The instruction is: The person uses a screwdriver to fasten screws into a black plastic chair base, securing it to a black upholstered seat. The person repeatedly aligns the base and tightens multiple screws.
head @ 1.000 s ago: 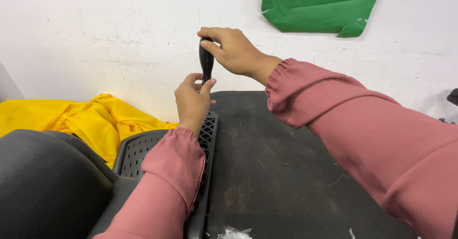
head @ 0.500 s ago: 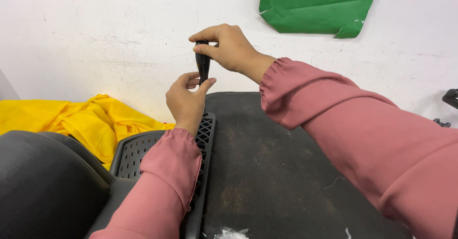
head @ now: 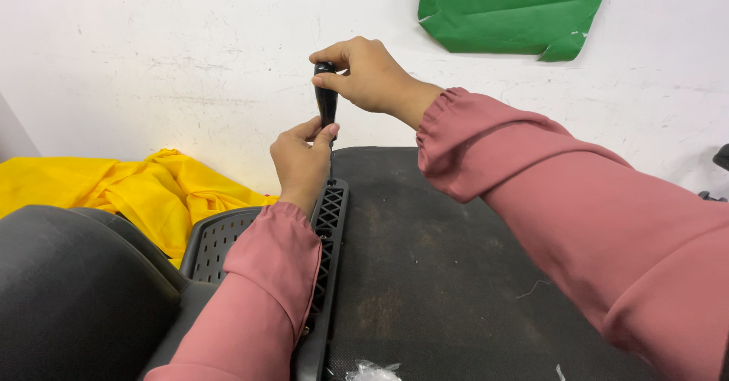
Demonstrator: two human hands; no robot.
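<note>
A screwdriver with a black handle (head: pixel 326 100) stands upright, its thin shaft pointing down into the edge of a black perforated plastic chair part (head: pixel 331 221). My right hand (head: pixel 364 73) grips the top of the handle from above. My left hand (head: pixel 300 161) pinches the lower end of the handle and the shaft with thumb and fingers, just over the latticed edge. Both arms wear pink sleeves. The screwdriver tip is hidden behind my left hand.
A dark upholstered seat underside (head: pixel 440 275) lies to the right of the plastic part. A grey cushion (head: pixel 68 290) sits at lower left, yellow cloth (head: pixel 137 191) behind it. Green paper (head: pixel 509 9) hangs on the white wall. A crumpled clear wrapper (head: pixel 368 371) lies near the bottom edge.
My right hand has shifted slightly on the handle, dipping and rising a little; the screwdriver stays upright in the same place and my left hand keeps its pinch.
</note>
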